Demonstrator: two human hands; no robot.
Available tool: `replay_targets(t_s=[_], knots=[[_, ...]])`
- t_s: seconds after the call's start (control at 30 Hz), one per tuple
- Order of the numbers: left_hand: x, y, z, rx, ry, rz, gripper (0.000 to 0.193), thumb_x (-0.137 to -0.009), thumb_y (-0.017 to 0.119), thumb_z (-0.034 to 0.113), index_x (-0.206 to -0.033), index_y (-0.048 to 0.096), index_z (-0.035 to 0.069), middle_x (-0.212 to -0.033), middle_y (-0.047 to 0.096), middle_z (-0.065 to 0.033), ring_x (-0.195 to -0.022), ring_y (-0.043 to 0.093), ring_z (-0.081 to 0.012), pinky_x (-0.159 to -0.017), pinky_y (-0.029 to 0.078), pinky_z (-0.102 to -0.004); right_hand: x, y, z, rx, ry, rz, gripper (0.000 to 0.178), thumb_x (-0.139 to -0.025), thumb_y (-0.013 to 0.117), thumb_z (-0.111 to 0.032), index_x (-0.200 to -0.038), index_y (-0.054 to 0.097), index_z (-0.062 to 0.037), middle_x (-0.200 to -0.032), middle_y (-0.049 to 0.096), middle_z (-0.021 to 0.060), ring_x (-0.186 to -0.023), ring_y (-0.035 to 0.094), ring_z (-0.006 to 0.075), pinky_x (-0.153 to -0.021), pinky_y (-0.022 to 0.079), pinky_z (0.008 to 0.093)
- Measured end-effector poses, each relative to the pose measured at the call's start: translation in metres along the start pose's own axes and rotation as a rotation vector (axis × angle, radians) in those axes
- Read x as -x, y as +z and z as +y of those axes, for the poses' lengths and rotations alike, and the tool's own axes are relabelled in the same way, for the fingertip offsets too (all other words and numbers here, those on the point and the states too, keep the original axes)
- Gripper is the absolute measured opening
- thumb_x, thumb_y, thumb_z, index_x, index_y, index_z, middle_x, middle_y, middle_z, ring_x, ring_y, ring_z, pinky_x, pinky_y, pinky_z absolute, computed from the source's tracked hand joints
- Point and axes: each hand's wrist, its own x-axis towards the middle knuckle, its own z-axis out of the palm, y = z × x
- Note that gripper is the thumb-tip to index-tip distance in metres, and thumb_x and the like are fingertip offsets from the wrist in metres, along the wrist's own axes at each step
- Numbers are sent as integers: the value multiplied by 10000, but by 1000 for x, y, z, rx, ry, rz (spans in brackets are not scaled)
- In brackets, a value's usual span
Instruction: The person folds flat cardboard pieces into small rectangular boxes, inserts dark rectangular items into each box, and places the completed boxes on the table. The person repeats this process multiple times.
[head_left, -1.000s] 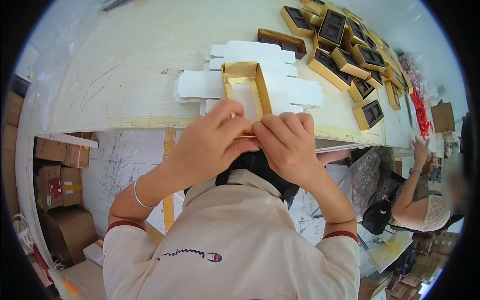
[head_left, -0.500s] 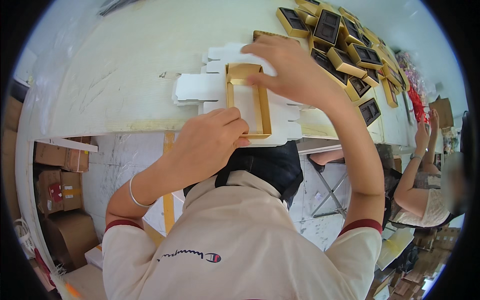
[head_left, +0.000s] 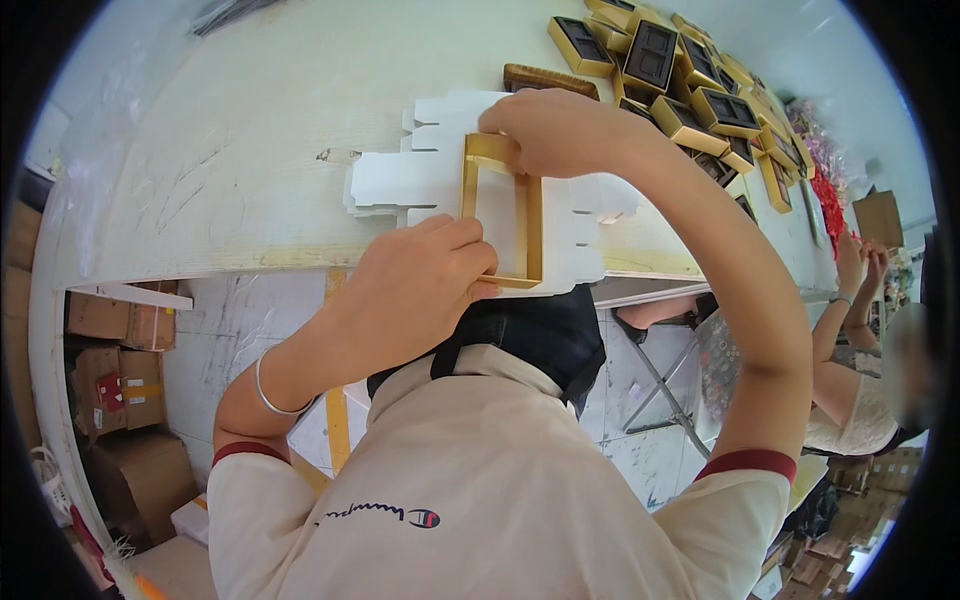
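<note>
A gold cardboard box, white inside and open at the top, lies on a stack of flat white box blanks at the table's front edge. My left hand is closed on its near left corner, fingers over the wall and thumb at the near side. At the far end, my right hand is bent over the far wall, its fingers closed against the card and partly hidden. A brown-gold rectangular piece lies just beyond my right hand.
Gold boxes with dark inserts are heaped at the far right of the table. Cartons stand below on the left. Another person sits at the right, hands raised near a red bundle.
My right hand has come down from above the box onto its far wall, and the flap there is folded further in. The left hand keeps its hold.
</note>
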Motion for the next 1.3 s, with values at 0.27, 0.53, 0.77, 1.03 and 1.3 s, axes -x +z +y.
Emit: replay_targets(t_s=[0.27, 0.53, 0.77, 1.03, 1.3], knots=[[-3, 1, 0, -80, 62, 52, 285, -742, 741, 279, -783, 604, 33, -796, 542, -79, -745, 534, -280, -654, 445, -380, 0, 5, -20, 234, -29, 68, 72, -708, 636, -48, -763, 681, -61, -762, 679, 115, -737, 667, 279, -677, 447, 373], [1, 2, 1, -239, 64, 197, 339, -661, 789, 273, -821, 585, 55, -945, 555, -89, -867, 538, -306, -740, 434, -403, 26, 1, -7, -67, 148, 93, 223, -864, 617, -228, -848, 668, -11, -714, 648, 139, -721, 640, 336, -665, 507, 386], [-4, -24, -23, -40, -64, 127, 680, -674, 771, 161, -1279, 467, 102, -1300, 478, -157, -1129, 501, -351, -948, 415, -415, 34, 31, 111, -163, 240, 349, 198, -831, 669, -143, -972, 671, -4, -960, 640, 150, -919, 601, 305, -817, 482, 381], [1, -10, -35, 77, -176, 213, 686, -697, 797, 157, -1295, 464, 106, -1156, 581, -129, -1104, 504, -327, -955, 394, -402, 11, 59, 136, -65, 73, 446, 138, -772, 692, -94, -870, 667, -1, -860, 640, 101, -885, 559, 283, -768, 461, 385], [-2, -14, -42, 215, -179, 122, 769, -690, 803, 159, -1358, 422, 127, -1230, 545, -137, -1152, 479, -327, -1006, 366, -410, 44, 11, 110, -924, 176, 539, 241, -916, 574, -226, -1068, 628, -48, -994, 637, 33, -956, 565, 159, -892, 424, 312]])
